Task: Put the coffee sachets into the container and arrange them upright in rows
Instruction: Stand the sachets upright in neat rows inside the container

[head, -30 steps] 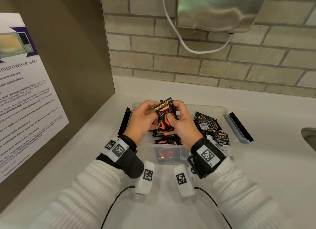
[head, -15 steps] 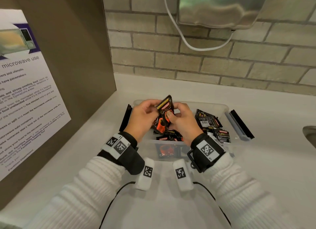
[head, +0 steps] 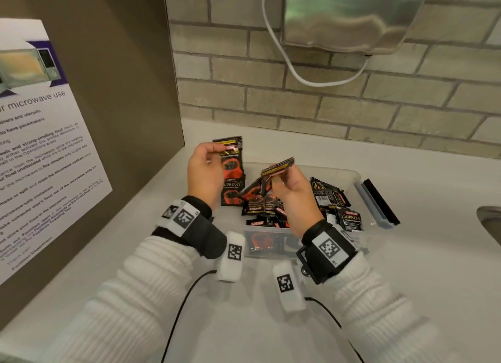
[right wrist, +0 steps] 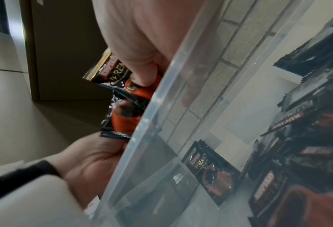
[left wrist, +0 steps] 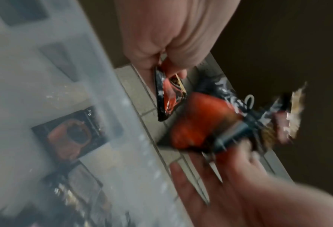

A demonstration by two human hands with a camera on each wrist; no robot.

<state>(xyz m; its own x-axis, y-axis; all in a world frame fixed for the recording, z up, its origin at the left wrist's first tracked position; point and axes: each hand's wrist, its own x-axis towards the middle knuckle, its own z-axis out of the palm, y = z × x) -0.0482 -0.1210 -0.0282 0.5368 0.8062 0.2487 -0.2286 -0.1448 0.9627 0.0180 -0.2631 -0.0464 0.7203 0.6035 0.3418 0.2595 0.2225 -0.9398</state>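
Note:
Black and orange coffee sachets lie loose in a clear plastic container on the white counter. Left of the container and above its left end, my left hand pinches the top of a hanging strip of sachets. Over the container's left half my right hand pinches a single sachet, tilted. In the left wrist view the strip is blurred and the right hand's sachet hangs from above. Through the right wrist view's container wall, my right thumb presses on a sachet.
A pile of loose sachets fills the container's middle and right. Its black-edged lid clip sticks out at the right end. A brown panel with a microwave notice stands to the left, a brick wall behind, a sink edge at far right.
My hands were together on one bunch of sachets over the container; they have parted. The left hand moved up and left with a strip, and the right hand kept one sachet.

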